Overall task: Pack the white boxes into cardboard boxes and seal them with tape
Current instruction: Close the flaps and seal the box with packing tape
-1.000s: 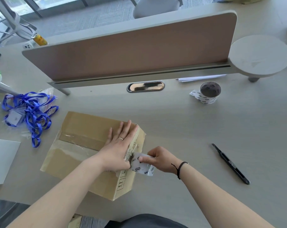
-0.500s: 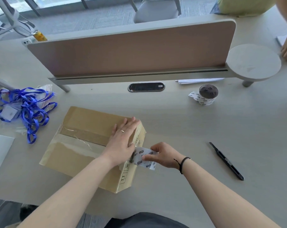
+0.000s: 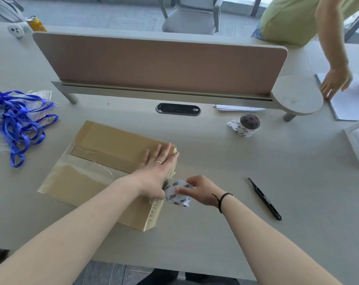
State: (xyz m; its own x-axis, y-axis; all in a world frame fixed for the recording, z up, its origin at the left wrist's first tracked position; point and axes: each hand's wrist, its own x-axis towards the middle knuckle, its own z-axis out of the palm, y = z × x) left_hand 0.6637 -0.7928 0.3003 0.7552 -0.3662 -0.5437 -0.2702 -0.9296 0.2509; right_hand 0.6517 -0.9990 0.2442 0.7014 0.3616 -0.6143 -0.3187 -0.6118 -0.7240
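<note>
A closed cardboard box (image 3: 104, 161) lies on the desk with clear tape along its top seam. My left hand (image 3: 157, 167) rests flat on the box's right end, fingers straight. A strip of white printed tape (image 3: 177, 192) hangs off that end of the box. My right hand (image 3: 201, 189) pinches this strip just beside the box's right side. The tape roll (image 3: 245, 124) it matches stands further back on the right. No white boxes are visible outside the cardboard box.
A black utility knife (image 3: 264, 198) lies to the right of my hands. Blue lanyards (image 3: 20, 122) are piled at the left. A divider panel (image 3: 158, 64) crosses the desk behind. Another person's hand (image 3: 335, 81) touches papers (image 3: 351, 99) at far right.
My view has tilted up, showing another person at the far right. My right hand keeps pinching the tape strip at the box's end; my left hand stays flat on the box.
</note>
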